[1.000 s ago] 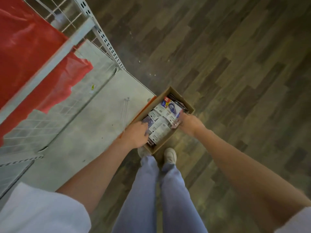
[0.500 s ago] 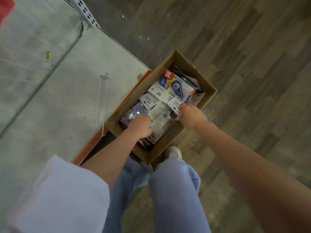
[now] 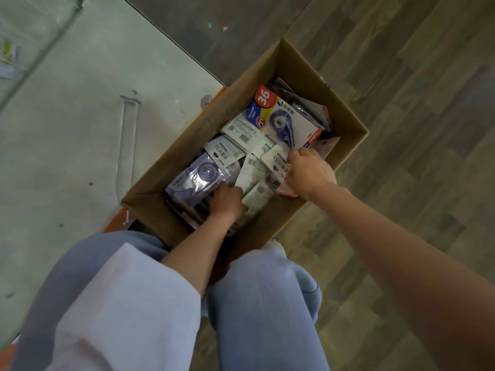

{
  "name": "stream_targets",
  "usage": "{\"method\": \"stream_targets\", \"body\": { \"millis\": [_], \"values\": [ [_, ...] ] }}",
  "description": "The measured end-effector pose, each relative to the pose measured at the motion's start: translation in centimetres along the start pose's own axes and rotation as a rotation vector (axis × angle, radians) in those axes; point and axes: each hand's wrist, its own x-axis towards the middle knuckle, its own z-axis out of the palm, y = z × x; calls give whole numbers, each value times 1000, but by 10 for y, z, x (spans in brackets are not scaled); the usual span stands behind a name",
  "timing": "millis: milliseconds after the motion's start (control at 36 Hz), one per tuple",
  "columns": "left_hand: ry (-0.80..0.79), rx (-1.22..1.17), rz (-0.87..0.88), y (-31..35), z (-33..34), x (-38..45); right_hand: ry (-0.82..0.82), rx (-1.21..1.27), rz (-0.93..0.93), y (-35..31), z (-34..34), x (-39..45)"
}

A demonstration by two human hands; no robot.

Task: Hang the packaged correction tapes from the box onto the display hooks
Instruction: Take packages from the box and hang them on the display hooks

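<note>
Both my hands are down in the cardboard box, which sits on the wood-look floor right in front of my knees, its left side against the orange edge of the low grey shelf base.

L hand is at approx 7 o'clock inside the box, fingers curled down among the packs next to a clear blister pack w/ a purple correction tape. Fingertips are buried, so can't tell if I'm actually gripping a pack or just pressing on it.

R hand is at approx 4 o'clock in the box, fingers bent over the edge of a white card-backed pack marked 36, thumb side touching it. Looks like a pinch, but the tips are hidden under my knuckles, so can't say for sure.

The packaged correction tapes all lie in the box, jumbled flat, mostly white backs w/ barcodes facing up. At 12 o'clock lies a bigger carton w/ a red "36" badge and a picture of a tape dispenser; dark packs are tucked behind it toward the far corner.

A clear plastic hook strip lies flat on the shelf base at 9 o'clock from the box. My pale blue trousers and white sleeve fill the bottom of the view.
</note>
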Motion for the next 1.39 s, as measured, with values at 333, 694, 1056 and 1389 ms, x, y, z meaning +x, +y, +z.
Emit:
{"method": "stream_targets", "body": {
  "millis": [333, 694, 1056, 1389],
  "values": [
    [160, -123, 15, 8, -75, -106, -86, 147, -14, -25, -57, -101],
    [258, -521, 20, 45, -206, -288, -122, 531, 45, -69, -199, -226],
    [292, -758, 77, 46, -293, -412, -188, 1167, 151, -125, -257, -296],
    [479, -771, 92, -24, -307, -514, -159, 1421, 88, -208, -275, -398]
  ]
}}
